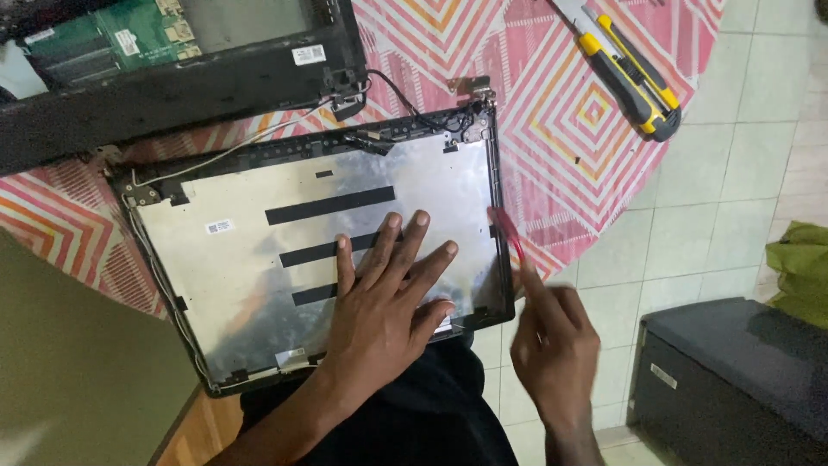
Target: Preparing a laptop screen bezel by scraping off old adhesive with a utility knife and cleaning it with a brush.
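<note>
On the pink patterned tablecloth [552, 112] lies a laptop screen back cover [259, 285], silver inner face up inside a black frame, with three black tape strips [329, 205] running across it and a small white label [219, 227] near its upper left. Its near edge hangs over the table edge, above the person's lap.

Left hand [384, 302]: flat on the silver face, fingers spread wide, palm down near the lower right part of the cover, overlapping the ends of the two lower strips. Holds nothing; presses on the cover.

Right hand [552, 341]: off the table edge, just beside the cover's right rim, closed around a thin red tool [509, 235]. Tool tip sits at the right edge of the frame. Motion blur here; the tool is possibly a pry pick or a small screwdriver, cannot tell which.

Hinge bracket [470, 86] at the cover's upper right corner; thin cables [259, 138] run from the top edge toward a black laptop base [172, 95] at upper left, open with a green circuit board [129, 34] showing.

Yellow and grey utility knife [634, 82] lies well apart, near the upper right of the table.

Floor: pale tiles [742, 173]; dark box [733, 371] at lower right, green cloth [802, 259] beside it
</note>
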